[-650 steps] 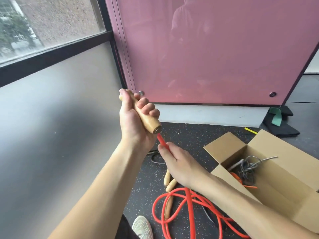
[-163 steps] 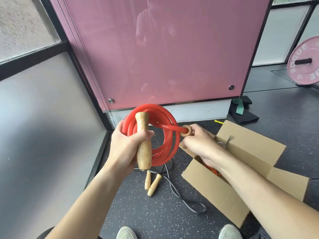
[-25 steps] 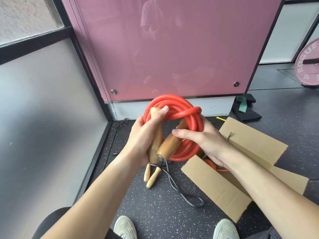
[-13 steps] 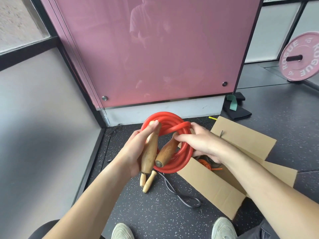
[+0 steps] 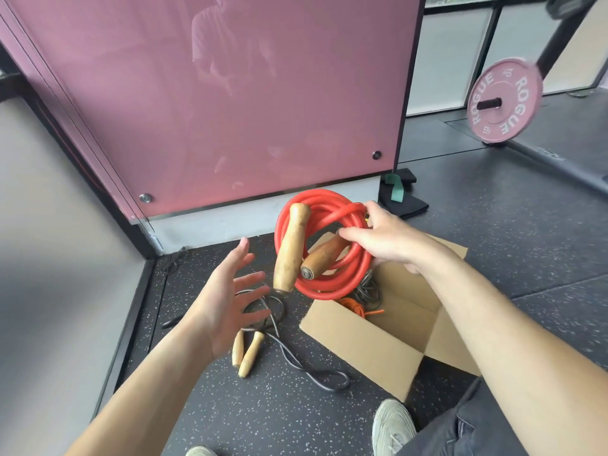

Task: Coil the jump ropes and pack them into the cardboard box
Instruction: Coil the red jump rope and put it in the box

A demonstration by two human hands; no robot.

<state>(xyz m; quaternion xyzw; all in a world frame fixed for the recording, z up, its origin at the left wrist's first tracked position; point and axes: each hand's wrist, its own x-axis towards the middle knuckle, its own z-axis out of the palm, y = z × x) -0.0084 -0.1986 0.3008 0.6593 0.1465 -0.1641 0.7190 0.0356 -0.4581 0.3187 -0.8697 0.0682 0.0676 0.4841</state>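
My right hand (image 5: 386, 236) grips the coiled red jump rope (image 5: 332, 287) by the right side of its coil, holding it in the air over the near-left part of the open cardboard box (image 5: 365, 348). Its two wooden handles (image 5: 291, 248) hang across the coil. My left hand (image 5: 228, 302) is spread with straight fingers to the left of the coil, touching nothing. Inside the box lie an orange rope (image 5: 360, 309) and a grey rope (image 5: 367, 292). A black jump rope (image 5: 296, 360) with two small wooden handles (image 5: 245, 352) lies uncoiled on the floor left of the box.
A pink glass panel (image 5: 230, 110) stands behind the box, a grey wall on the left. Dark cloth with a green band (image 5: 399, 199) lies by the panel's foot. A pink weight plate (image 5: 503, 100) stands far right. My shoes (image 5: 391, 426) are at the bottom.
My left hand has let go of the handles and pulled away, fingers spread. My right hand alone now carries the red coil, moved right over the box.
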